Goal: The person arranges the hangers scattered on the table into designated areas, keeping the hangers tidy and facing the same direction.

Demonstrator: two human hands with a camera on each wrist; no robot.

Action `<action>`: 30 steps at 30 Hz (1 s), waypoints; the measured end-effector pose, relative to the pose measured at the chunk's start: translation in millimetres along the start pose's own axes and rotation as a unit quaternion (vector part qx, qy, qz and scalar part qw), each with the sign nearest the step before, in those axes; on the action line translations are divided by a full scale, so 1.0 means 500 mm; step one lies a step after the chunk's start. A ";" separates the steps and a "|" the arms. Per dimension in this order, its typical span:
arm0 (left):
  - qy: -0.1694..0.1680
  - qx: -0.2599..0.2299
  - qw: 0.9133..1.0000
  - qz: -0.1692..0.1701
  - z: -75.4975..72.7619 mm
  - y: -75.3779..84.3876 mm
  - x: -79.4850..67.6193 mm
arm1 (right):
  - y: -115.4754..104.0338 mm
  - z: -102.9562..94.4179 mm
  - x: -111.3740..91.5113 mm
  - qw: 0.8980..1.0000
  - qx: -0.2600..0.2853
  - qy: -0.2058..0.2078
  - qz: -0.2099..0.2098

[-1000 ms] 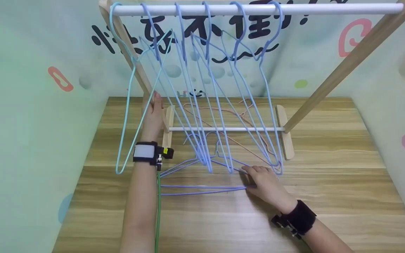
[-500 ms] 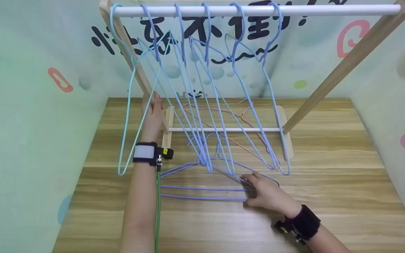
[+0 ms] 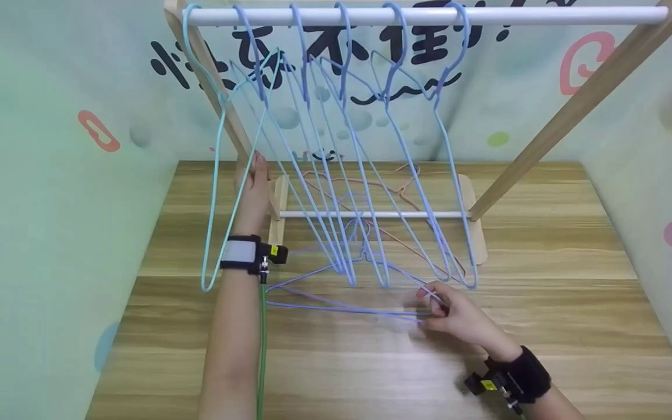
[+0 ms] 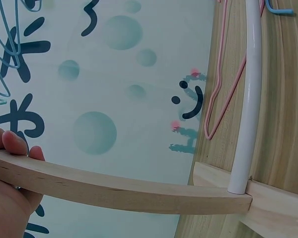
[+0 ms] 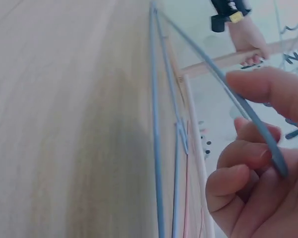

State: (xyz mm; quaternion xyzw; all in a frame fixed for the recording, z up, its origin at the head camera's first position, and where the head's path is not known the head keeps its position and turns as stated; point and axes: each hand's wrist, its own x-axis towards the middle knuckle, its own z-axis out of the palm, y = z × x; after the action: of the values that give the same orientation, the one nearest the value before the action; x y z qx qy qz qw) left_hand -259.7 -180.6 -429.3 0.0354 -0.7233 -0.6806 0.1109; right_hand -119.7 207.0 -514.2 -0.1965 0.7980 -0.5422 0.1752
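Observation:
In the head view my left hand (image 3: 253,195) grips the left wooden post (image 4: 114,191) of a clothes rack, its fingers curled round the wood in the left wrist view. My right hand (image 3: 458,312) holds one corner of a blue-purple clothes hanger (image 5: 260,126) between thumb and fingers, and the hanger slants up off the tabletop. Beneath it, another blue hanger (image 5: 157,129) lies on the wood. Several blue hangers hang by their hooks from the rack's white top rail (image 3: 546,16), bunched from the left end to the middle.
A salmon-pink hanger (image 3: 371,182) lies on the table behind the rack's white lower bar (image 3: 371,214). The rack's right post (image 3: 575,111) slants down to a wooden foot (image 3: 476,242). Patterned walls enclose the table (image 3: 575,361) on three sides.
My right hand has gone from spread over the lying hangers to pinching one corner, and that hanger has lifted and shifted away from the other. My left hand stays on the post.

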 end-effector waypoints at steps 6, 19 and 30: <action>0.008 0.003 1.000 0.014 0.001 -0.001 0.000 | -0.018 -0.018 -0.014 0.988 0.128 0.076 0.048; -0.011 -0.016 1.000 -0.001 -0.001 0.000 -0.003 | -0.076 -0.066 -0.056 0.964 0.190 0.182 0.025; 0.012 -0.019 0.997 0.069 0.009 0.038 -0.020 | -0.122 -0.097 -0.092 0.947 0.215 0.232 -0.048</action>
State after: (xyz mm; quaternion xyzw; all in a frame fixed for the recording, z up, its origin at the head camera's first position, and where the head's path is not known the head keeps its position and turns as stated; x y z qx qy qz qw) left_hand -248.9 -173.0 -411.6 -0.0082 -0.7098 -0.6844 0.1665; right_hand -96.4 248.4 -437.1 -0.0608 0.6705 -0.7394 -0.0032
